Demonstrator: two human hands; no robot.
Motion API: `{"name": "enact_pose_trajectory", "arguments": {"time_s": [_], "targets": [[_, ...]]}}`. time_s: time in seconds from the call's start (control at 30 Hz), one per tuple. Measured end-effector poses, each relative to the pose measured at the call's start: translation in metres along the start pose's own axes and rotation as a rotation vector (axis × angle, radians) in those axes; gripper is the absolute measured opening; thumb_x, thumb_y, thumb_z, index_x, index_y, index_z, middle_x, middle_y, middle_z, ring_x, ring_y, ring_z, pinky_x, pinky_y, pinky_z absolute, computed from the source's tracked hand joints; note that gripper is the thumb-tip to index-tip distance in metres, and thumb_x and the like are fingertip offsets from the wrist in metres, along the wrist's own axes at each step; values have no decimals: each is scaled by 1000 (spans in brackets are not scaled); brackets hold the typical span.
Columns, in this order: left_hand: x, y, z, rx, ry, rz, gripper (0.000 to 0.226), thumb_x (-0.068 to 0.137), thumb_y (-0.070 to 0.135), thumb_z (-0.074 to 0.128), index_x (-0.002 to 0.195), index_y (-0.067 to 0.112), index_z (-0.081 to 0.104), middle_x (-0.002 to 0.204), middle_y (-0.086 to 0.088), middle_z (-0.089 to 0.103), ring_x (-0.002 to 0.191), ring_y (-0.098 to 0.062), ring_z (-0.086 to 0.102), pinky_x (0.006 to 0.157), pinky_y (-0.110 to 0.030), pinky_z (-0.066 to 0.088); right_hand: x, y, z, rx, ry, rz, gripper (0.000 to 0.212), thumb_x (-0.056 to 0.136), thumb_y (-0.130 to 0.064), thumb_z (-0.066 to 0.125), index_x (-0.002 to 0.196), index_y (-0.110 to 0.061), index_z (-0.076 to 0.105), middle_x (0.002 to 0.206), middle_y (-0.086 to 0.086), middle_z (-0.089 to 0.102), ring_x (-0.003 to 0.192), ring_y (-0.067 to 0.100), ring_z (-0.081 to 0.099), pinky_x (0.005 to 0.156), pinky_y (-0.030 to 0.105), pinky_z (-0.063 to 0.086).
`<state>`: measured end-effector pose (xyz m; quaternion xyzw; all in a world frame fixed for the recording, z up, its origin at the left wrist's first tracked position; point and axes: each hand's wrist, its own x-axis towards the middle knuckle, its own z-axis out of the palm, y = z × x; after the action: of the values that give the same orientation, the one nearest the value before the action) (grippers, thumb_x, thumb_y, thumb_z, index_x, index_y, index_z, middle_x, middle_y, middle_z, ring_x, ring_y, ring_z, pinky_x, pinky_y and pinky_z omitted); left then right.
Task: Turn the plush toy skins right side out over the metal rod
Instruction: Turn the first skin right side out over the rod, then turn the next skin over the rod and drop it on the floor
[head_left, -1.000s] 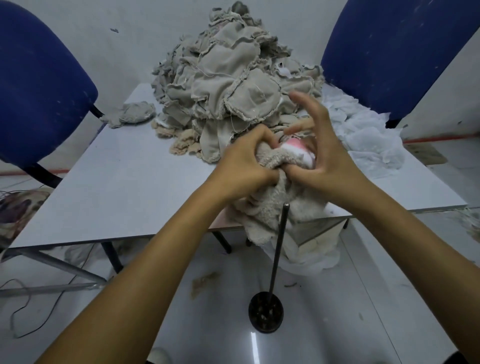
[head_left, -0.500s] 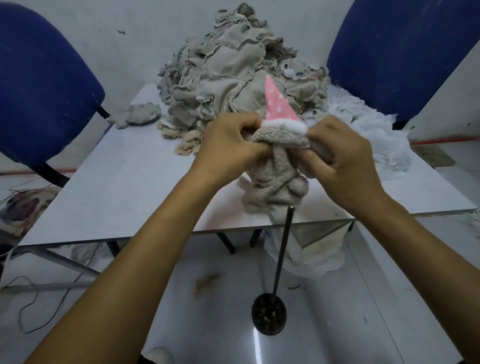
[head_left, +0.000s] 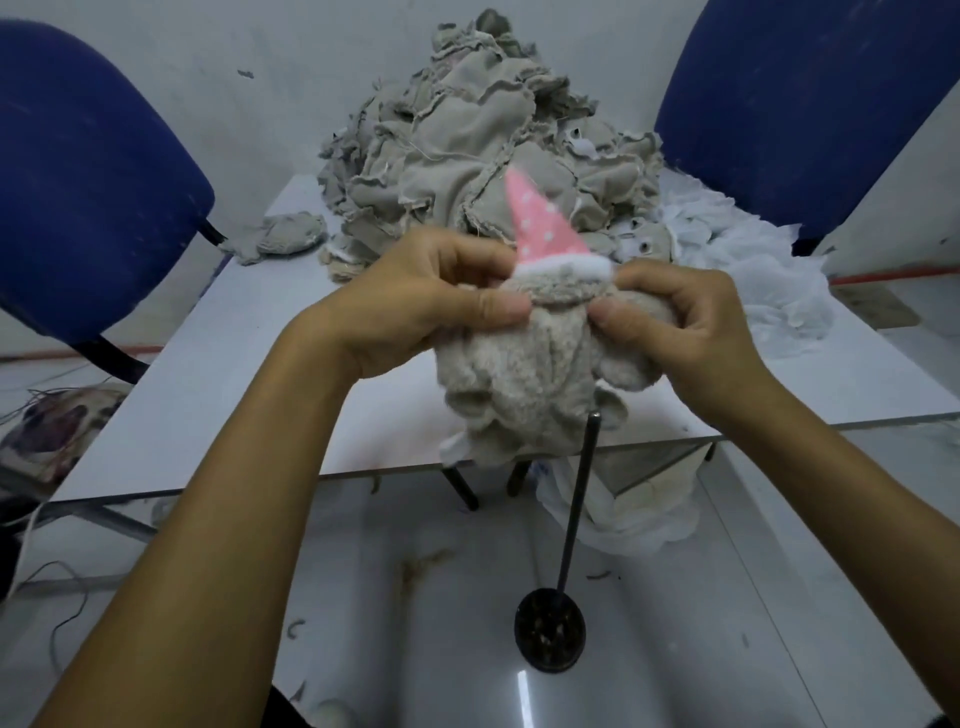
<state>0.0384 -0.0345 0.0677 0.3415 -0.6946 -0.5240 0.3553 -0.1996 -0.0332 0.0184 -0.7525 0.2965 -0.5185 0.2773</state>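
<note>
So both hands were up in front of the table (head_left: 208, 384), holding one beige plush skin (head_left: 524, 384) between them. The left hand (head_left: 415, 306) had its fingers curled over the skin's upper left edge, thumb pressed flat against the fuzzy fabric just under the white trim. The right hand (head_left: 691, 332) mirrored it on the other side, thumb and forefinger pinching the top right edge while the other fingers wrapped behind the bunched fabric. So the skin sat right in the gap between the two thumbs, with most of it hanging down below the knuckles in a crumpled lump. A pink polka-dot hat (head_left: 540, 223) with a white band poked straight up out of the top, above both sets of fingers and not touched by either as far as I could tell. The rod (head_left: 579, 509) stood upright on its round black base (head_left: 550, 636) on the floor, and its top end was just at the lower right of the hanging skin; couldn't tell whether it was actually inside the fabric or only beside it. Behind the hands was a big pile (head_left: 478, 135) of skins on the table, white stuffing (head_left: 743, 265) to its right, and a blue chair (head_left: 88, 182) on each side.
</note>
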Motion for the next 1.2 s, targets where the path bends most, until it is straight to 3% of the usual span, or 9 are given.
{"name": "enact_pose_trajectory", "arguments": {"time_s": [0.13, 0.33, 0.4, 0.5, 0.6, 0.73, 0.87, 1.0, 1.2], "targets": [[-1, -14, -5, -213, 19, -81, 26, 89, 31, 61, 100, 12, 76, 85, -5, 71, 74, -16, 70, 62, -26, 57, -1, 3, 5, 310, -19, 248, 36, 97, -34, 54, 75, -13, 74, 67, 0, 67, 58, 17, 57, 53, 26, 45], [12, -51, 1, 274, 383, -181, 17, 96, 16, 62, 110, 21, 69, 102, -3, 69, 89, -11, 65, 72, -21, 54, -6, 29, 13, -272, -22, 377, 18, 97, -20, 59, 108, -24, 72, 105, -10, 71, 94, 9, 63, 82, 36, 55], [14, -64, 8, 565, 324, -198, 33, 94, 19, 64, 127, 24, 62, 119, -3, 63, 107, -15, 60, 91, -26, 49, -4, 41, 13, -568, -107, 361, 40, 96, -20, 59, 135, -25, 57, 142, -2, 53, 128, 17, 45, 108, 38, 38], [19, -75, 23, 755, 197, -196, 53, 94, 22, 64, 145, 23, 48, 143, -4, 48, 130, -19, 46, 108, -29, 34, -1, 54, 10, -705, -233, 489, 76, 96, -25, 56, 158, -31, 12, 164, 1, 18, 145, 33, 18, 114, 43, 22], [23, -81, 35, 713, 187, -171, 61, 94, 21, 63, 150, 27, 40, 151, -2, 38, 137, -18, 37, 108, -25, 27, 0, 66, 12, -698, -253, 594, 92, 95, -28, 56, 155, -39, -12, 144, 11, 49, 132, 40, 35, 103, 50, 36], [31, -82, 41, 680, 197, -160, 62, 94, 20, 62, 151, 28, 38, 152, -1, 37, 137, -18, 37, 110, -29, 29, 10, 74, 19, -619, -100, 595, 75, 96, -35, 57, 157, -30, 13, 96, 3, 66, 96, 31, 60, 84, 49, 50], [38, -84, 46, 657, 237, -131, 64, 92, 17, 62, 150, 30, 38, 148, -4, 39, 135, -21, 39, 110, -30, 31, 10, 78, 27, -732, -65, 664, 20, 96, -41, 56, 110, -26, 60, 94, 3, 62, 99, 31, 57, 89, 45, 43], [41, -82, 47, 528, 325, -113, 66, 89, 10, 62, 146, 35, 38, 138, -6, 48, 127, -20, 48, 108, -37, 40, 15, 69, 33, -300, 116, 542, 26, 92, -16, 59, 68, -10, 53, 93, 12, 55, 89, 18, 46, 76, 29, 39], [45, -73, 40, 243, 576, -42, 57, 87, 0, 58, 133, 33, 50, 119, 0, 58, 103, -12, 60, 78, -26, 54, 22, 37, 36, 792, 342, 688, 15, 89, -8, 41, 91, -3, 55, 90, 18, 59, 83, 26, 60, 67, 40, 56]]}}
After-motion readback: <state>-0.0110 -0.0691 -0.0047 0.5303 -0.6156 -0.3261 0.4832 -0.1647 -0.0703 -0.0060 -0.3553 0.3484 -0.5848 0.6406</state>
